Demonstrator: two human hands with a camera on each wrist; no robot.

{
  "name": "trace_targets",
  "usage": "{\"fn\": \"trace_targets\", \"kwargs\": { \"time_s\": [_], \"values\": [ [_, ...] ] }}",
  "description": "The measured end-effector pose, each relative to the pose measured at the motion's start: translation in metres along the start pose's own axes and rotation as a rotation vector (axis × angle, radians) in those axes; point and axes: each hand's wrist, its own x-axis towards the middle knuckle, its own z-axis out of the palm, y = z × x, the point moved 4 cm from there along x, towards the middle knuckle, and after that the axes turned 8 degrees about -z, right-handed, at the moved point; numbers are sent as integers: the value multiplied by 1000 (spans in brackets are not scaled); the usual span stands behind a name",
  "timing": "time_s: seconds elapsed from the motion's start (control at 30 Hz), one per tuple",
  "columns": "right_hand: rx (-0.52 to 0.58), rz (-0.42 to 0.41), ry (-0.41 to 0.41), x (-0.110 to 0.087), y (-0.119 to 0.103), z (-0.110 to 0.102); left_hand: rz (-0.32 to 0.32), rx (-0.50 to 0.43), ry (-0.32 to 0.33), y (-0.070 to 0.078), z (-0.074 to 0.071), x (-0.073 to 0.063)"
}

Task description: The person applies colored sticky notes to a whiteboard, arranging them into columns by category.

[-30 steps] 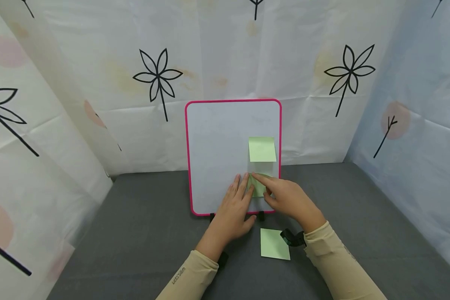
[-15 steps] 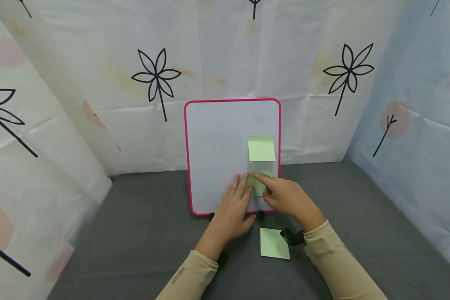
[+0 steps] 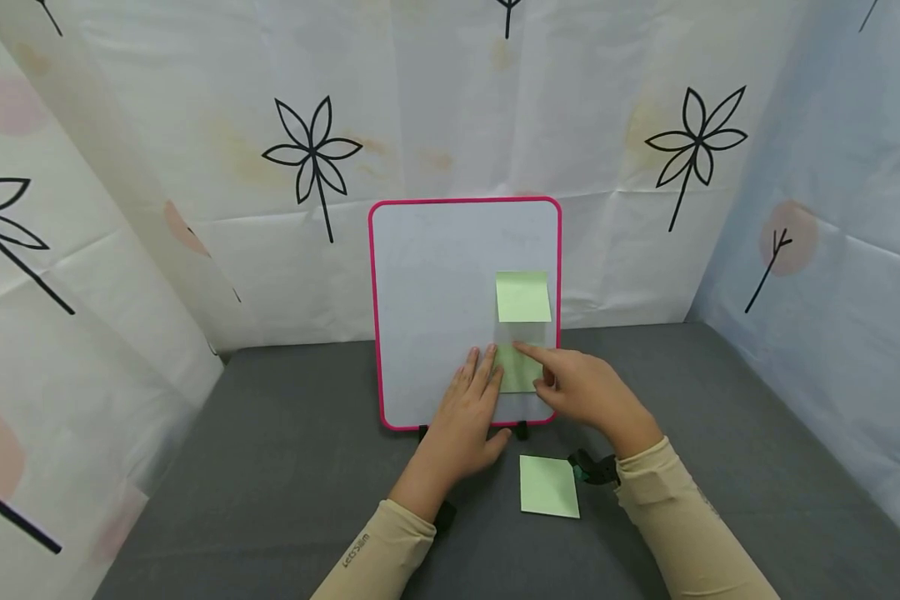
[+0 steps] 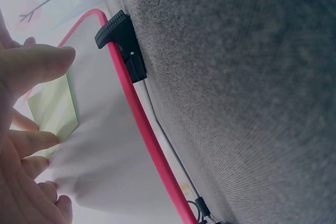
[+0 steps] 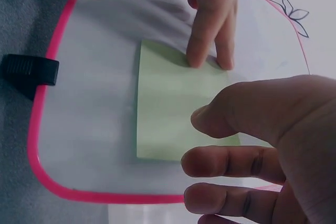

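A small whiteboard (image 3: 435, 283) with a pink frame stands propped up, a pale green sticky note (image 3: 521, 377) on its lower right. My left hand (image 3: 461, 425) has its fingers stretched out on the board, fingertips at that note's left edge. The index finger of my right hand (image 3: 588, 387) points straight at the note's top edge and touches it, the other fingers bent. In the right wrist view, the note (image 5: 168, 103) lies flat on the board between both hands. The left wrist view shows my left thumb (image 4: 42, 64) held away from the board.
Another green sticky note (image 3: 523, 297) is on the board, higher up. A green sticky note or pad (image 3: 549, 492) lies on the dark grey tabletop (image 3: 300, 467) by my right wrist. Black stand clips (image 4: 123, 40) grip the board's lower edge. Patterned cloth (image 3: 450, 108) hangs behind.
My right index finger has slid to the right along the note's top edge, and the right hand has moved right with it. My left hand has stayed in place.
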Motion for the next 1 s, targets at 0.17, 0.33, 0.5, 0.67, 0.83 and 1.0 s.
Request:
{"fn": "trace_targets", "kwargs": {
  "time_s": [0.17,0.33,0.5,0.67,0.83,1.0],
  "values": [
    [9,9,7,-2,5,-3,4,-11,0,0,0,0],
    [-5,16,10,-3,10,-6,3,-21,-4,0,0,0],
    [-10,41,0,-3,14,-8,1,-19,-5,-1,0,0],
    [-22,45,9,-4,16,-13,-3,-16,-7,-1,0,1],
    [-21,42,23,-6,17,-15,-4,-21,-8,-1,0,1],
    [-14,63,16,-7,19,-17,-2,-23,-9,-1,-1,1]
  ]
}}
